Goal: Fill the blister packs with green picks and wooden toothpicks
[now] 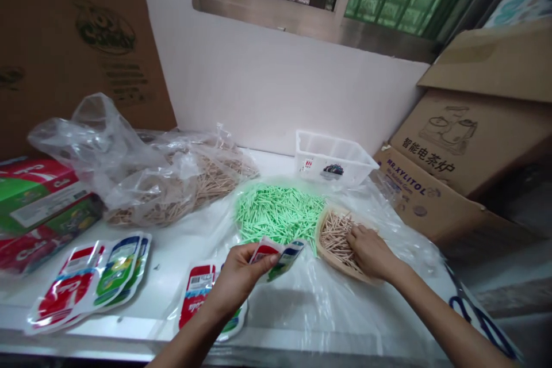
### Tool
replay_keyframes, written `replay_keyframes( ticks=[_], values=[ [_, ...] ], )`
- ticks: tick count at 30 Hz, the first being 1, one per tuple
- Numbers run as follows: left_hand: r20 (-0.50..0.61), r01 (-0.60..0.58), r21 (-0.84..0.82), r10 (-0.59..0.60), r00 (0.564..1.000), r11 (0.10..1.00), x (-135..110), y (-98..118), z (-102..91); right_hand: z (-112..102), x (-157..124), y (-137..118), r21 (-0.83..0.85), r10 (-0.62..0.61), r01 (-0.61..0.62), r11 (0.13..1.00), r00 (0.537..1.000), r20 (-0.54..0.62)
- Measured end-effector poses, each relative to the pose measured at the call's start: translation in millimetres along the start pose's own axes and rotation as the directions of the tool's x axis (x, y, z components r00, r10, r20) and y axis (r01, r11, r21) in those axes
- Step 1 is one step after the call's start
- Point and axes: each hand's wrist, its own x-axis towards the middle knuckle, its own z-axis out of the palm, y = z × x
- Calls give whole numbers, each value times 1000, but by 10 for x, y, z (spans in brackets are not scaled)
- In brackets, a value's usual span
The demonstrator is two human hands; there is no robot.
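Note:
My left hand [241,276] is closed on a small red, blue and green printed pouch [282,257], thumb on its front, above the table. Another printed pouch [192,299] lies flat beneath my left forearm, partly covered by it. My right hand [371,250] reaches into a shallow tan basket [331,260] holding thin brown sticks [338,236]. Its fingers are curled against the sticks, and the fingertips are partly hidden. Beside the basket spreads a heap of light green sticks [280,210] on clear plastic sheeting [293,310].
More pouches [69,296] lie overlapped at left, before red and green packaging [43,201]. Behind is a clear bag [129,169] of brown sticks. A white plastic bin [332,155] stands by the wall. Cardboard boxes [470,138] flank the right; a tall carton [73,52] is at left.

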Motion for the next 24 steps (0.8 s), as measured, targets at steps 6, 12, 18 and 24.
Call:
replay_keyframes(
  ticks=[6, 12, 18, 24],
  values=[
    [26, 28, 38, -29, 999, 999, -2, 12, 80, 97, 77, 13, -64, -12, 8, 998, 998, -54],
    [-49, -15, 14, 15, 999, 1000, 153, 21, 40, 61, 37, 111, 118, 73, -58, 991, 989, -130],
    [-144, -139, 107, 153, 978, 985, 491, 91, 158, -33, 72, 160, 225, 112, -78, 971, 984, -140],
    [-174, -330, 251, 378, 909, 910, 900, 40, 462, -11, 100, 267, 366, 216, -146, 919, 964, -157]
  ],
)
